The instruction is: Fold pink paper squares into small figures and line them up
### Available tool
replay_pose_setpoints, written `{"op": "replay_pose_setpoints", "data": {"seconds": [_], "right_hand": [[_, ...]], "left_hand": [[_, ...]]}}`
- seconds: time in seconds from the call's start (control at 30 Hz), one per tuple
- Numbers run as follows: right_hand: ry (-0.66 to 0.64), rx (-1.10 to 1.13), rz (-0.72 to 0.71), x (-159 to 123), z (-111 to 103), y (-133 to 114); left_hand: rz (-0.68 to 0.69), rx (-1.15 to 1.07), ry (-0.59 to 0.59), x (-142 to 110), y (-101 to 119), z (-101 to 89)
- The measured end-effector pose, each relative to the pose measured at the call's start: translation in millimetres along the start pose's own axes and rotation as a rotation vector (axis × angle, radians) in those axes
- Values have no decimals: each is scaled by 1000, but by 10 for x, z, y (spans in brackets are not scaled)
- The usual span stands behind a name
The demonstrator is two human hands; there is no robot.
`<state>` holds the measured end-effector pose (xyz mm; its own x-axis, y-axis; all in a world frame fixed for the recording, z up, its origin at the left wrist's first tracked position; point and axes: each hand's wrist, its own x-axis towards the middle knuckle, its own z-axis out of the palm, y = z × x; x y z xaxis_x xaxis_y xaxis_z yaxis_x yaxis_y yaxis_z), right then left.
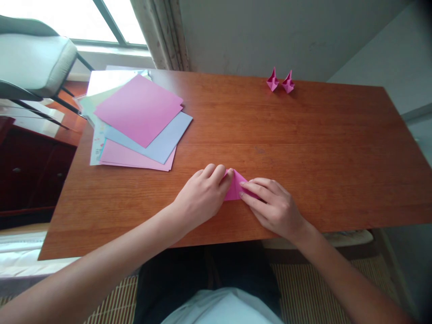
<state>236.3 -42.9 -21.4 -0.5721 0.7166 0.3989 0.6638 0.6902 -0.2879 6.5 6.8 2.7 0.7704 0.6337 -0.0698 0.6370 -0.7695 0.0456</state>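
Observation:
A small piece of pink folded paper (232, 193) lies near the front edge of the table, with a crease running down from its pointed top. My left hand (206, 191) covers its left side, the fingers curled and the fingertips pressing on the paper near its upper point. On the right part rests my right hand (270, 202), its fingers stretched out and the fingertips lying on the paper. Beneath my fingers, both side edges of the paper are hidden.
A stack of pink and blue paper sheets (140, 110) lies at the table's left. Two small pink folded paper figures (272, 81) stand at the back edge. The brown wooden table (324, 148) ends close in front of my body. A chair (37, 63) stands beyond its left side.

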Motion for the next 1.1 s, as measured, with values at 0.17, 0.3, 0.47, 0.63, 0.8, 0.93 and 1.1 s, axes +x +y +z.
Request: {"op": "replay_pose_setpoints", "data": {"seconds": [0.17,0.3,0.47,0.63,0.8,0.93,1.1], "right_hand": [[4,-4,-9,0,7,3],[-4,-8,-5,-5,14,6],[-13,-10,-4,8,6,1],[-4,-12,-15,17,5,2],[9,-14,-29,21,7,6],[13,-15,-31,22,8,9],[16,-17,-27,22,11,10]], "left_hand": [[-26,-19,86,-120,43,-11],[80,-22,101,-202,96,9],[90,37,70,-194,99,24],[108,70,93,-192,89,53],[142,55,120,-177,42,60],[143,33,139,-142,3,60],[152,23,149,-127,-12,84]]}}
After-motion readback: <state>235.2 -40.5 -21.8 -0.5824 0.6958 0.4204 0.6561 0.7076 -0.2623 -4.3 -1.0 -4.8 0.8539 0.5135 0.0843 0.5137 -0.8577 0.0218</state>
